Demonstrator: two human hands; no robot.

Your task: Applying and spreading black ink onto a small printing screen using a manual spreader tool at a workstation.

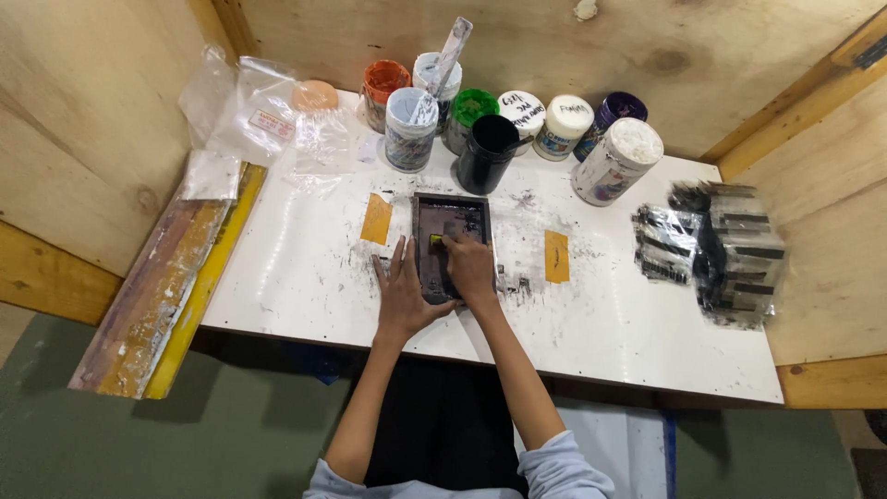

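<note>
Two hands on the small dark frame [452, 242] mid-counter [305, 268], its long axis running near-to-far: left hand [404, 294] flat, fingers spread, steadying its left edge, right hand [469, 266] closed around a yellow piece [435, 241] inside.

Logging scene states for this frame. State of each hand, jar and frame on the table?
left hand: flat, holding down small screen frame
right hand: inside frame, pressing yellow squeegee
black jar: open
orange jar: open
white-capped jar: closed, tilted
stick: standing in a jar
</note>
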